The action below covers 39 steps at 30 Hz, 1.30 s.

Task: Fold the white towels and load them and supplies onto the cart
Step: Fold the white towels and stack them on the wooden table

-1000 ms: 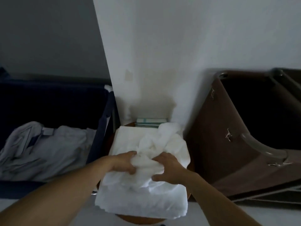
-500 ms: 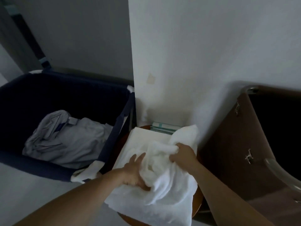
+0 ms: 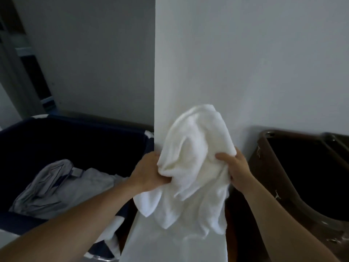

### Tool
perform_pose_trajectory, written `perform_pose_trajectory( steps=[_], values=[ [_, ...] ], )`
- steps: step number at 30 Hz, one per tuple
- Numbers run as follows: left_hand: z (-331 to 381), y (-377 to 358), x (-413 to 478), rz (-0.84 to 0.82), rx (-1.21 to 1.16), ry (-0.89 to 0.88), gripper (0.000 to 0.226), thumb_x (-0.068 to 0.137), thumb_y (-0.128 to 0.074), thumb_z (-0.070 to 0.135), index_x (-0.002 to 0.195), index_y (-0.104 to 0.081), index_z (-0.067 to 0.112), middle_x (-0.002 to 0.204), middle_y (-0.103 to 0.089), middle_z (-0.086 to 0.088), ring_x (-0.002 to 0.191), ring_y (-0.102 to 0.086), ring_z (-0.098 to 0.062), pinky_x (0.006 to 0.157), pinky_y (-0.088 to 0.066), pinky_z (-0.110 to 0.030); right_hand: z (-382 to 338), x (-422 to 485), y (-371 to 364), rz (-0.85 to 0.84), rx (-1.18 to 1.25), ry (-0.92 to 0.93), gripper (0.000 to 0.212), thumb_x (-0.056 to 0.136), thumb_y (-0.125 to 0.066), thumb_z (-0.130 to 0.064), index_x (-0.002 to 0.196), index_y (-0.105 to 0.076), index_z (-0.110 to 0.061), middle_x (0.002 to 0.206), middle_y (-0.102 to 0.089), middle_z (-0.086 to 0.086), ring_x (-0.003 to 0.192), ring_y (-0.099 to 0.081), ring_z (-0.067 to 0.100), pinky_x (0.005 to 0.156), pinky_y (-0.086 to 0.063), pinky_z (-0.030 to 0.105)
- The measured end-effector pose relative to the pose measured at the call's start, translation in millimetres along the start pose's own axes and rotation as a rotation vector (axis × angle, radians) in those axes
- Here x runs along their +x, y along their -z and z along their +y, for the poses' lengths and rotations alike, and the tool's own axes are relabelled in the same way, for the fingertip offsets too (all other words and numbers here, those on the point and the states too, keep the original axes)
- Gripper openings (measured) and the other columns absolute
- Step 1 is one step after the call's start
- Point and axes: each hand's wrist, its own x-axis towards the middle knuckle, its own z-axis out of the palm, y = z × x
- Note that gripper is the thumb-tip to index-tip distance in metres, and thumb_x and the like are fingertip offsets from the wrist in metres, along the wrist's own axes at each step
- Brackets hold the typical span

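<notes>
**Entry: white towel, held raised in two hands**

1. Navy laundry hamper (image 3: 90, 122): placed at far left against the grey wall (image 3: 90, 53). Its dark fabric sides are trimmed white at the corners.
2. Grey crumpled fabric (image 3: 62, 188): heaped inside the hamper, along its near side.
3. Left hand (image 3: 147, 174): the fingers are curled round the left edge of the towel and a fold is gripped in the fist. The bare forearm is extended from the lower left corner.
4. White towel (image 3: 196, 163): bunched and unfolded, it is held up between both hands in front of the white wall corner (image 3: 245, 63). Its loose lower part is draped downward.
5. Flat white linen (image 3: 170, 244): spread below the towel, and touched or nearly touched by the hanging ends; which of the two cannot be told.
6. Right hand (image 3: 236, 173): the towel's right side is clutched, with the thumb pressed across the front of the cloth and the fingers wrapped behind it.
7. Brown fabric bin (image 3: 268, 186): set at right against the wall. Metal clips are seen on its side, and the interior is dark.
</notes>
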Motion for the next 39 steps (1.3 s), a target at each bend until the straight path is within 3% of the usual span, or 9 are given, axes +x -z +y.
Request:
perform_pose_trajectory(
  steps=[5,9,14,18,20,25,30,33,39],
  values=[
    [-5.0,-21.7,-27.0,-0.415,0.273,0.133,0.039,0.069,-0.070,0.053,0.094,-0.052,0.029,0.093,-0.056,0.011,0.084,-0.058,-0.013,0.068,-0.046,-0.030,92.3,-14.4,14.6,-0.167,-0.845,-0.260,0.012,0.088,-0.069,-0.012,0.098,-0.067,-0.008,0.122,-0.064,0.015,0.101,-0.064,0.027,0.085,-0.050,0.033],
    [2.9,-40.6,-34.1,-0.574,0.278,0.098,0.024,0.091,-0.061,0.034,0.092,-0.047,0.015,0.109,-0.055,-0.004,0.099,-0.054,-0.023,0.076,-0.038,-0.030,85.9,-35.6,-6.3,-0.100,-0.775,0.018,0.042,0.087,-0.071,-0.023,0.127,-0.058,-0.027,0.133,-0.054,0.000,0.109,-0.055,0.017,0.088,-0.045,0.026],
    [37.9,-18.8,-21.3,-0.441,0.081,0.025,0.024,0.089,-0.069,0.033,0.103,-0.060,0.015,0.103,-0.064,0.002,0.095,-0.062,-0.016,0.079,-0.051,-0.027,49.7,-60.3,-45.4,-0.547,-0.881,0.244,0.061,0.083,-0.072,-0.018,0.139,-0.050,-0.027,0.134,-0.054,-0.008,0.120,-0.051,0.011,0.099,-0.041,0.025],
    [57.0,11.5,-9.0,-0.349,0.028,0.017,0.021,0.076,-0.077,0.032,0.085,-0.058,0.027,0.085,-0.065,0.009,0.076,-0.062,-0.008,0.069,-0.054,-0.031,30.4,-69.7,-55.2,-0.498,-0.827,0.320,0.016,0.082,-0.078,-0.033,0.084,-0.062,-0.033,0.073,-0.062,-0.019,0.070,-0.056,-0.004,0.064,-0.043,0.015],
    [57.7,27.2,-7.1,-0.362,-0.008,0.046,0.029,0.075,-0.078,0.030,0.096,-0.059,0.036,0.093,-0.064,0.016,0.084,-0.062,-0.003,0.073,-0.057,-0.028,14.7,-68.1,-53.0,-0.383,-0.764,0.367,0.027,0.079,-0.081,-0.034,0.068,-0.057,-0.031,0.056,-0.052,-0.015,0.053,-0.048,-0.004,0.053,-0.036,0.015],
    [50.7,48.6,-9.2,-0.245,-0.109,0.184,0.031,0.077,-0.079,0.019,0.106,-0.067,0.020,0.100,-0.069,0.001,0.093,-0.067,-0.017,0.085,-0.055,-0.035,-24.9,-71.1,-43.0,-0.184,-0.500,0.481,0.024,0.075,-0.085,-0.023,0.069,-0.062,-0.030,0.054,-0.056,-0.018,0.054,-0.049,-0.003,0.052,-0.037,0.014],
    [65.8,43.0,-20.1,-0.024,-0.301,0.134,0.018,0.081,-0.073,0.010,0.097,-0.066,0.008,0.095,-0.069,-0.013,0.091,-0.065,-0.031,0.083,-0.053,-0.048,-25.4,-84.6,-38.4,-0.281,-0.483,0.396,0.019,0.076,-0.085,-0.022,0.078,-0.067,-0.018,0.061,-0.056,-0.015,0.057,-0.048,-0.001,0.054,-0.038,0.015],
    [78.0,31.2,-25.4,0.048,-0.272,0.036,0.015,0.087,-0.069,0.015,0.099,-0.060,0.017,0.091,-0.067,-0.004,0.084,-0.063,-0.020,0.077,-0.053,-0.043,-21.6,-94.3,-37.8,-0.379,-0.465,0.335,0.017,0.081,-0.081,-0.029,0.081,-0.070,-0.017,0.066,-0.060,-0.013,0.061,-0.052,0.000,0.058,-0.042,0.018],
    [81.6,15.0,-34.3,0.022,-0.398,0.070,0.065,0.085,-0.077,0.022,0.139,-0.043,0.034,0.121,-0.061,0.010,0.108,-0.061,-0.006,0.093,-0.053,-0.031,-18.5,-103.6,-30.7,-0.213,-0.326,0.402,0.019,0.090,-0.070,-0.038,0.086,-0.073,-0.020,0.078,-0.071,0.000,0.072,-0.062,0.007,0.066,-0.052,0.035]
  ],
)
